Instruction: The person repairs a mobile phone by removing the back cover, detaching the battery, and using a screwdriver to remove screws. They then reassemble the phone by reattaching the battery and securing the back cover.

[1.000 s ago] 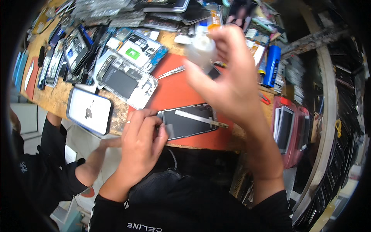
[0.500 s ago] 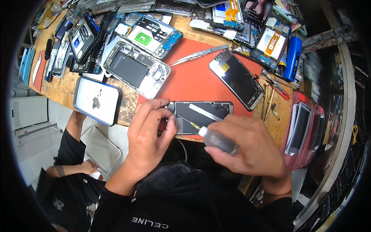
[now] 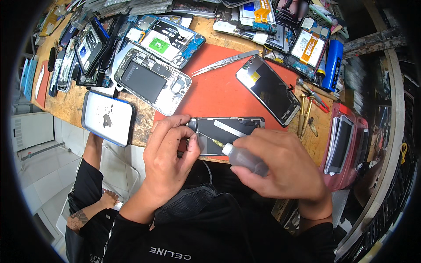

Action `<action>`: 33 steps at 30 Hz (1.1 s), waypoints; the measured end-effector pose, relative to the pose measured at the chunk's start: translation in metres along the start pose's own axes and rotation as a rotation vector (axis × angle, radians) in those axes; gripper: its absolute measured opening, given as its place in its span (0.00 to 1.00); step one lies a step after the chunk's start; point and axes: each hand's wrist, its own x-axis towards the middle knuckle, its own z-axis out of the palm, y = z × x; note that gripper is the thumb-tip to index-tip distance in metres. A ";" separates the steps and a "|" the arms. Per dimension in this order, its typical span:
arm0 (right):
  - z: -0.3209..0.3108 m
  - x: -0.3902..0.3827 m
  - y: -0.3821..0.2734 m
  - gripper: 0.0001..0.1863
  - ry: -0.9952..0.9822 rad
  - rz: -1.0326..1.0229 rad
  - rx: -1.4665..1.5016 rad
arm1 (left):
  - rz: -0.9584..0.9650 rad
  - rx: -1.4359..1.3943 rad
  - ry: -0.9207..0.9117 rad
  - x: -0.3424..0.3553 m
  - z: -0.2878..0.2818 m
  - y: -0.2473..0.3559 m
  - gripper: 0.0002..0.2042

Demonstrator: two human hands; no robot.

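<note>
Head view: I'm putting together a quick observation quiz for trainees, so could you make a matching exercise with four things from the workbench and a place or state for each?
Things
1. Squeeze bottle
2. Metal tweezers
3. White tray
4. Blue cylinder

Places or states
A. Lying on the orange mat
B. Off the mat, to its right
C. Held in the right hand
D. Holding small dark pieces

Right pairs
1-C, 2-A, 3-D, 4-B

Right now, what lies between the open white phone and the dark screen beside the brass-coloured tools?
Metal tweezers, on the orange mat, in the head view.
</note>
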 end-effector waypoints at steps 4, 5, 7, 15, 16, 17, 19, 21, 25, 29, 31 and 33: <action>-0.009 -0.001 0.001 0.17 0.042 -0.009 -0.057 | -0.004 -0.033 0.026 0.000 0.002 0.001 0.08; -0.014 0.000 0.001 0.17 0.091 0.008 -0.045 | -0.003 -0.045 0.040 0.000 0.003 0.002 0.09; -0.028 0.008 0.001 0.18 0.195 0.039 -0.028 | -0.012 -0.055 0.044 -0.001 0.003 0.002 0.09; -0.020 0.163 0.050 0.19 0.651 -0.215 -0.001 | 0.018 0.000 0.025 0.002 0.001 0.000 0.05; -0.011 0.177 0.058 0.19 0.673 -0.239 -0.094 | 0.013 -0.006 0.014 0.003 0.001 -0.001 0.05; -0.005 0.188 0.059 0.18 0.668 -0.268 -0.081 | 0.003 -0.009 0.008 0.002 0.001 -0.002 0.05; 0.000 0.202 0.060 0.19 0.659 -0.322 -0.140 | 0.002 -0.012 0.008 0.002 0.002 -0.001 0.05; 0.003 0.206 0.058 0.18 0.666 -0.292 -0.216 | 0.014 -0.009 0.016 0.001 0.002 -0.001 0.05; -0.006 0.185 0.040 0.19 0.665 -0.217 -0.359 | -0.028 -0.050 0.031 0.002 0.005 0.003 0.05; -0.011 0.119 0.010 0.13 0.626 -0.232 -0.314 | 0.017 -0.009 0.022 -0.001 0.000 -0.004 0.05; -0.007 0.069 0.000 0.11 0.365 -0.104 -0.318 | 0.022 0.002 0.026 -0.002 -0.001 -0.004 0.05; 0.005 0.030 -0.007 0.09 0.152 0.017 -0.339 | 0.006 -0.054 0.020 -0.002 0.001 -0.003 0.07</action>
